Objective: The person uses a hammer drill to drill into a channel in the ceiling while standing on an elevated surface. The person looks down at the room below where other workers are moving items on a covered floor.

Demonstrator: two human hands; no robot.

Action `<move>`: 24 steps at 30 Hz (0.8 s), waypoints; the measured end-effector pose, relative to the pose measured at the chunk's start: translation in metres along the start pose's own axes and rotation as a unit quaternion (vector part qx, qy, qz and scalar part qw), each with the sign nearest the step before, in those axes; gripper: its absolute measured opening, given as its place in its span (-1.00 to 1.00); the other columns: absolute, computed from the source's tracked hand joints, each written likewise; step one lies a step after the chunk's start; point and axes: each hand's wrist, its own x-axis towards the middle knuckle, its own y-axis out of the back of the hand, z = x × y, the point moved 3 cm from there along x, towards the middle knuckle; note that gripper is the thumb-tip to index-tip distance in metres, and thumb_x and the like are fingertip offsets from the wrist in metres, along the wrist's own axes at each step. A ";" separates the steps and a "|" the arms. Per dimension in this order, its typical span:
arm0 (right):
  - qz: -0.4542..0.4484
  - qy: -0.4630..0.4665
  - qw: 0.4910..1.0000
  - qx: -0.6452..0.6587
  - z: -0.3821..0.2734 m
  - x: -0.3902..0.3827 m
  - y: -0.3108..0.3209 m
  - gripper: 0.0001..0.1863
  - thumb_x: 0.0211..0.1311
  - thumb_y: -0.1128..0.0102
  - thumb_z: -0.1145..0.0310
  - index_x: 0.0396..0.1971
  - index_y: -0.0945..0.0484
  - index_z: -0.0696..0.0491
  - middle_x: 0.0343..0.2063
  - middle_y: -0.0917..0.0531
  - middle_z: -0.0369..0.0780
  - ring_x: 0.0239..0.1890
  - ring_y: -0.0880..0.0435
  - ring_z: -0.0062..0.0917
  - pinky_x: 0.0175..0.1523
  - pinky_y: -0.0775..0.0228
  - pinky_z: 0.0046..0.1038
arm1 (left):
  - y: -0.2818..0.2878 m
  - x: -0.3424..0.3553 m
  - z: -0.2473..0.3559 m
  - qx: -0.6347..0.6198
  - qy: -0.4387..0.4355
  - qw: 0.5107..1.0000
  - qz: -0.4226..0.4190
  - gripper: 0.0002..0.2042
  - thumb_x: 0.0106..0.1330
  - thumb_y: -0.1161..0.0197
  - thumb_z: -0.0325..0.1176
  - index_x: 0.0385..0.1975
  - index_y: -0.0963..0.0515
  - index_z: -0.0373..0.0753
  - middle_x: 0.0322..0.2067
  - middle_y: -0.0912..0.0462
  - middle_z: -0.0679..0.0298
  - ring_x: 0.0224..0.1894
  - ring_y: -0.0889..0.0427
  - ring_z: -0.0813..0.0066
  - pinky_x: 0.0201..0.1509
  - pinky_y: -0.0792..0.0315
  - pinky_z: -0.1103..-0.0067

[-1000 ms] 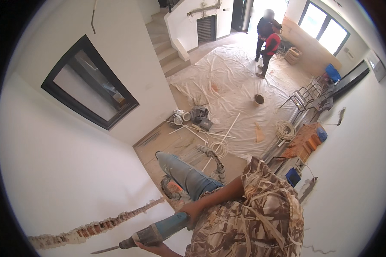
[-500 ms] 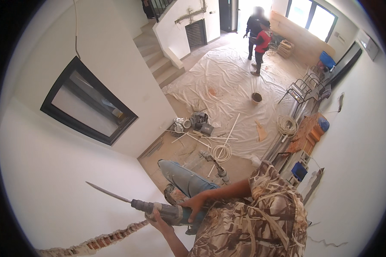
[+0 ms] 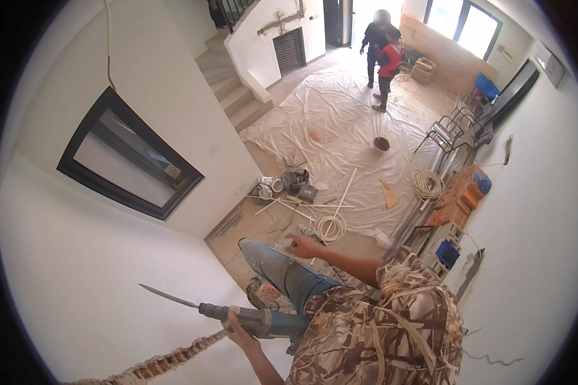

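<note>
since half a second before, the view had swung wider, the chisel point had dipped toward the white wall [image 3: 77,269], and the right hand had lifted off the tool

the rotary hammer [image 3: 257,319], teal and black with a long chisel bit [image 3: 168,296], hung low at the person's left, level, its tip out toward the wall just above the ragged chased groove [image 3: 167,359] showing brick. the left hand [image 3: 237,330] was closed around the underside of the body near the front collar, carrying it alone. the right hand [image 3: 305,246] was stretched forward over the blue-jeaned knee [image 3: 270,263], fingers loosely spread, holding nothing

judged from its bulk, the tool would be heavy and nose-weighted, rigid, with the steel bit slick and likely hot; best gripped at the rear handle and at the collar, never at the bit

far below lay a dust sheet [image 3: 340,122], coils of white conduit [image 3: 331,226], a bucket [image 3: 381,144], and two people [image 3: 382,51] by the doorway
</note>
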 end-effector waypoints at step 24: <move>-0.013 -0.202 0.946 -0.254 0.111 -0.026 0.012 -0.05 0.14 -0.19 0.08 0.46 0.10 0.03 0.09 -0.52 0.12 0.16 -0.51 -0.03 0.20 -0.38 -0.15 | 0.090 -0.002 -0.005 -0.002 0.021 0.982 0.189 -0.33 0.25 -0.29 0.10 0.16 -0.43 -0.36 0.08 -0.50 0.08 0.07 -0.55 0.20 0.12 -0.49 0.28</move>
